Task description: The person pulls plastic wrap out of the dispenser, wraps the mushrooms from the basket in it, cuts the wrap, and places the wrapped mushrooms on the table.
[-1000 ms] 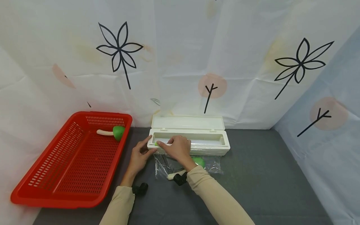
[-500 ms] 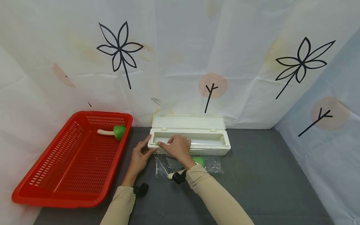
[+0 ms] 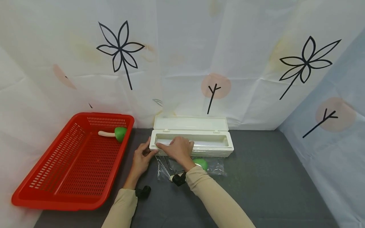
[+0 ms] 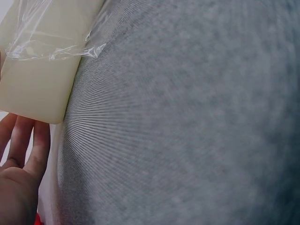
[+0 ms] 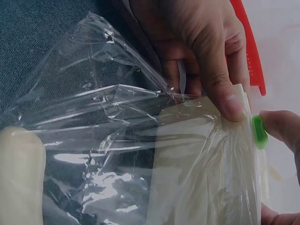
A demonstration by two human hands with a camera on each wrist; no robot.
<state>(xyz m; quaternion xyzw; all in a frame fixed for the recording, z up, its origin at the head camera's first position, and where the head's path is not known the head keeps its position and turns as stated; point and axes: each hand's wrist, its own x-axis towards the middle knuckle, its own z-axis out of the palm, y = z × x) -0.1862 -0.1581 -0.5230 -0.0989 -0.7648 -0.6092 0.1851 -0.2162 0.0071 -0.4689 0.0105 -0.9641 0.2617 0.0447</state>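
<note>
A white cling film dispenser (image 3: 212, 152) stands at the back of the table, its lid (image 3: 191, 124) raised. My left hand (image 3: 141, 157) grips its left end; in the right wrist view the thumb (image 5: 233, 108) presses the film-covered edge, while the left wrist view has fingers (image 4: 40, 147) against the end face. My right hand (image 3: 179, 148) reaches over the front edge, with its thumb on a small green slide cutter (image 5: 259, 132) near the left end. Clear film (image 5: 108, 145) hangs from the front, over a toy mushroom with a green cap (image 3: 201, 163) and a pale stem, partly hidden by my right wrist.
A red perforated basket (image 3: 71, 202) sits at the left with another green-capped toy mushroom (image 3: 120, 134) inside. Behind the dispenser hangs a white printed cloth (image 3: 176, 47). Grey tabletop (image 3: 265, 177) extends to the right.
My right thumb has edged slightly left along the dispenser's rim, and the green cutter no longer shows in the head view. My left hand stays at the dispenser's left end.
</note>
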